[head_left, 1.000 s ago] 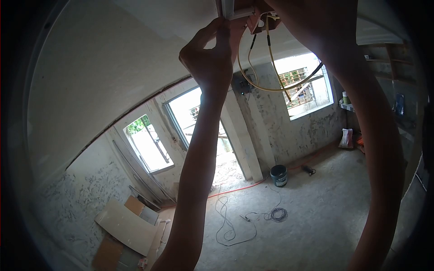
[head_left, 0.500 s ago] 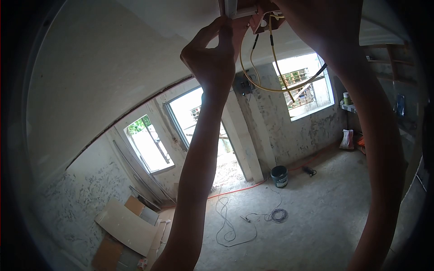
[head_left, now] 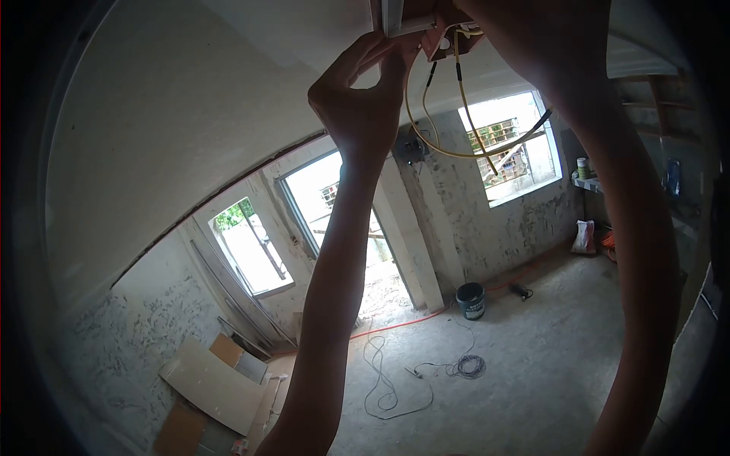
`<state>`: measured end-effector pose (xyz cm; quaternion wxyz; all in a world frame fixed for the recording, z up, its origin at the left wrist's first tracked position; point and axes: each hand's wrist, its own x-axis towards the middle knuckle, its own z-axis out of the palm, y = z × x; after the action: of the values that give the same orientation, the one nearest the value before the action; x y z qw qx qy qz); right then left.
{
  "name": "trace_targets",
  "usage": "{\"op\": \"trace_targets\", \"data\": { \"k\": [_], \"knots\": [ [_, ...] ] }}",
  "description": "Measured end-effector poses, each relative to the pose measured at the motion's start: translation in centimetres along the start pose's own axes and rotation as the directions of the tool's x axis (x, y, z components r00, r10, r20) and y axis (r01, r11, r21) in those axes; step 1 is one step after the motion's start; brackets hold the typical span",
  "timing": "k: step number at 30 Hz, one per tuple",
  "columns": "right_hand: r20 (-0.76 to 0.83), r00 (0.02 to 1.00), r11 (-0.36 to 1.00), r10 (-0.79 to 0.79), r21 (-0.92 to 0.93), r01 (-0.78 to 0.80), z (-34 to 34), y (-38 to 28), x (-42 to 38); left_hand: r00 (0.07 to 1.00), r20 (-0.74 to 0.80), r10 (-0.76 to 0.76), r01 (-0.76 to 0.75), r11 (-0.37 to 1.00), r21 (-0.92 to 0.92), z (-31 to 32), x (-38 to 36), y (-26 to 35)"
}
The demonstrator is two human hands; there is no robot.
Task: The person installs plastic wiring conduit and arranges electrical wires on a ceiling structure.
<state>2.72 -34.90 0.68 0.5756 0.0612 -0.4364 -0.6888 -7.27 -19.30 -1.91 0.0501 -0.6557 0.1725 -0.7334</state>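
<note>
Overhead, my left hand (head_left: pixel 359 99) is raised with thumb and fingers curled together at the lower end of a pale metal channel (head_left: pixel 393 17). What lies between the fingertips is hidden. Just right of it is a reddish box (head_left: pixel 439 44) at the ceiling, with yellow wires (head_left: pixel 465 106) hanging out in loops, dark sleeves or tape on parts of them. My right hand (head_left: pixel 544 38) reaches up on the box's other side. Its fingers are cut off by the top edge and in shadow, so their grip does not show.
Below, a dark bucket (head_left: pixel 471 301) stands on the concrete floor near a coiled cable (head_left: pixel 465 367) and a small black tool (head_left: pixel 521 290). Boards (head_left: pixel 213 384) lean at the lower left. An open doorway (head_left: pixel 384 273) and windows (head_left: pixel 509 148) pierce the far wall.
My left hand has shifted slightly right and down, its thumb now closer to the reddish box. My right hand and the hanging wires stay nearly where they were.
</note>
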Motion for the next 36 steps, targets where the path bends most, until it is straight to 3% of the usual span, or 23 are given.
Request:
{"op": "trace_targets", "data": {
  "k": [3,8,13,17,22,27,28,34,36],
  "knots": [
    [-0.012,1.000,0.999,-0.014,-0.045,0.014,-0.4,-0.8,0.3,0.999,-0.006,-0.043,0.042,0.993,-0.109,-0.1,-0.1,-1.1],
    [0.080,0.996,0.966,-0.023,-0.255,0.043,-0.9,-0.9,0.4,0.999,-0.016,-0.039,0.038,0.997,-0.068,-0.3,0.1,-1.2],
    [-0.002,1.000,1.000,0.002,-0.009,-0.002,-0.1,-0.4,0.1,1.000,-0.007,-0.010,0.010,0.999,0.046,-0.4,-0.1,-0.8],
    [0.007,0.998,0.992,-0.067,-0.104,0.068,-0.1,-0.3,0.2,1.000,-0.019,0.009,-0.007,0.995,0.097,-0.4,-0.1,-1.0],
    [0.007,1.000,1.000,-0.001,0.004,0.001,0.2,0.1,0.2,0.998,-0.066,0.014,-0.003,0.986,0.164,-0.2,0.0,-0.4],
    [0.072,0.997,0.964,-0.009,-0.264,0.028,-0.9,-1.8,1.2,0.998,-0.067,-0.018,0.028,0.989,0.145,-0.3,0.3,0.7],
    [0.064,0.998,0.971,-0.001,-0.237,0.017,-0.8,-1.7,1.3,0.998,-0.064,-0.029,0.038,0.989,0.145,-0.2,0.4,0.8],
    [0.094,0.995,0.985,0.022,-0.173,-0.005,-1.2,-1.9,2.3,0.974,-0.086,0.209,-0.179,0.945,0.273,-1.0,1.5,2.9],
    [0.220,0.975,0.971,-0.018,-0.228,0.070,-2.0,-1.8,2.3,0.947,-0.119,0.300,-0.261,0.928,0.266,-1.1,2.2,3.8]
  ]
}}
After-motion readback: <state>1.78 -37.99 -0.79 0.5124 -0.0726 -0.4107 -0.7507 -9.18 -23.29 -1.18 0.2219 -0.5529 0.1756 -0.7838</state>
